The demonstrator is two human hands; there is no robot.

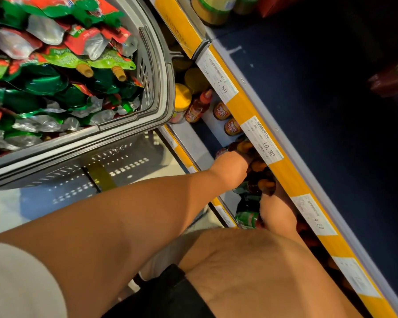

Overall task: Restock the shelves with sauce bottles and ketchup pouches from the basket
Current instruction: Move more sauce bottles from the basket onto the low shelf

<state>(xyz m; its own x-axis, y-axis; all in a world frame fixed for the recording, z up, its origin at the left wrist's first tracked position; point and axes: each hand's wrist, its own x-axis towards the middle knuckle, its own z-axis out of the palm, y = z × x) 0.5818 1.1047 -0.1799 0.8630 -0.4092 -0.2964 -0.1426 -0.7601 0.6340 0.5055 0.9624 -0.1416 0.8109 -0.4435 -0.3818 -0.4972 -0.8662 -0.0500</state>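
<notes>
A grey basket (156, 72) at the upper left is heaped with red, green and silver ketchup pouches (62, 65). Below a yellow price rail (285, 177), the low shelf holds dark sauce bottles with orange caps (260, 180). My left hand (230, 168) reaches into this shelf, its fingers curled round one dark bottle at the edge of the group. My right hand (276, 212) is in the same shelf just to the right, against the bottles and beside green-labelled pouches (247, 218). Its fingertips are hidden behind the bottles.
Further left on the shelf stand red-labelled jars (221, 111), a red squeeze bottle (199, 106) and a yellow-lidded jar (182, 99). Price tags read 7.80, 10.90 and 8.50. My bent knee (251, 260) is close to the shelf front. A dark blue shelf top (319, 99) lies above.
</notes>
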